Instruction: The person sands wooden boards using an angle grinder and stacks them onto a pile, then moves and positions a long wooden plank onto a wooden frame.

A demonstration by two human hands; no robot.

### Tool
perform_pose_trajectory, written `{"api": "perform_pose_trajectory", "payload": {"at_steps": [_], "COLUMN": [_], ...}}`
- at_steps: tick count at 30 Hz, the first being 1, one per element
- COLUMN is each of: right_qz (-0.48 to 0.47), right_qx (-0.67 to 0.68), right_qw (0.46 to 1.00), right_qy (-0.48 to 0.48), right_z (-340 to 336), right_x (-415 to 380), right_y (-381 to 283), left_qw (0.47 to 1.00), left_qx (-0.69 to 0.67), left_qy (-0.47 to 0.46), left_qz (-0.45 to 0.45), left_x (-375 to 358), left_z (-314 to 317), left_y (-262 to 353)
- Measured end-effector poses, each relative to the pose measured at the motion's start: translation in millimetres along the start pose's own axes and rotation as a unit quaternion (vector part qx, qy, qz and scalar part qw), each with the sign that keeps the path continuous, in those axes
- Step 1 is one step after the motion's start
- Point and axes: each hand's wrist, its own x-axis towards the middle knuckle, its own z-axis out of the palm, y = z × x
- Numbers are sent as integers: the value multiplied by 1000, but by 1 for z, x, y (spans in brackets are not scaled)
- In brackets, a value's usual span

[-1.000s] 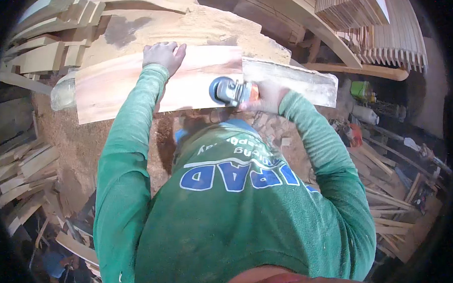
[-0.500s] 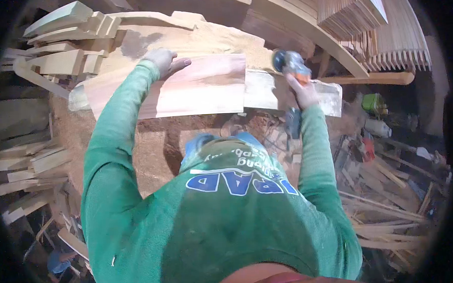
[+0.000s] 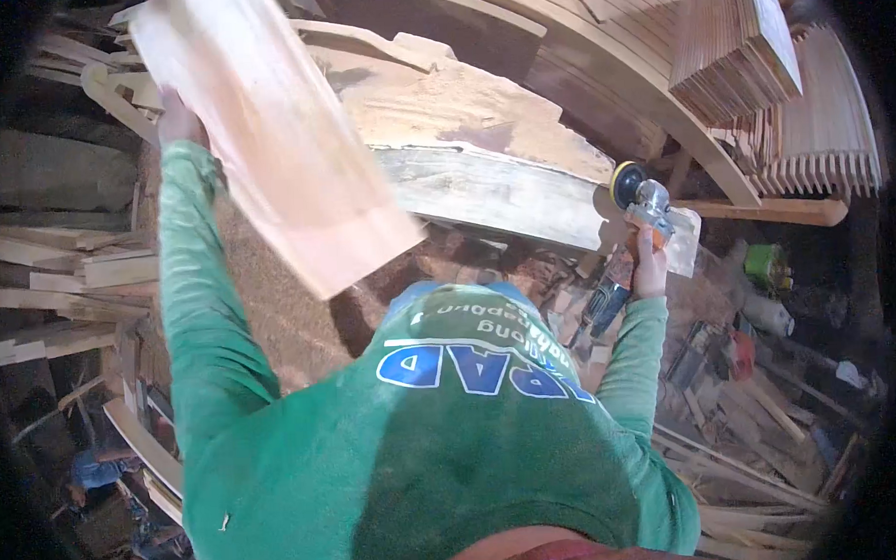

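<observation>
A pale, pinkish wooden board (image 3: 275,138) hangs tilted in the air at the left, over the bench edge. My left hand (image 3: 179,120) grips its left edge; the fingers are partly hidden behind the board. At the right, my right hand (image 3: 649,268) is closed around a disc sander (image 3: 653,214). The sander has a round pad with a yellow face, a grey head and an orange and dark blue body. Its pad is raised beside the right end of a whitish plank (image 3: 504,194) that lies along the front of the bench.
Sawdust (image 3: 432,98) covers the bench behind the plank. Stacked slats (image 3: 736,48) and a long curved beam (image 3: 619,77) stand at the back right. Cut wood (image 3: 63,284) is piled at the left, scraps (image 3: 758,407) at the right. Another person (image 3: 104,470) is at lower left.
My left hand has lifted the board off the plank, swinging it up to the left and tilting it. The sander has come nearer and its pad has turned. The view has shifted somewhat.
</observation>
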Motion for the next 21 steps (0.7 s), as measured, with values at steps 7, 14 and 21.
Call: {"api": "perform_pose_trajectory", "payload": {"at_steps": [7, 14, 21], "right_qz": [-61, -98, -110], "right_qx": [-1, -214, -342], "right_qw": [993, 948, 855], "right_qy": [-101, -214, -374], "right_z": [0, 38, 117], "right_x": [6, -17, -34], "right_y": [-7, -78, -72], "left_qw": [905, 835, 911], "left_qx": [75, 157, 153], "left_qy": [390, 383, 208], "left_qz": [-154, -363, -321], "left_x": [-123, -224, -252], "left_z": [-33, 5, -4], "left_y": [-106, -134, -119]}}
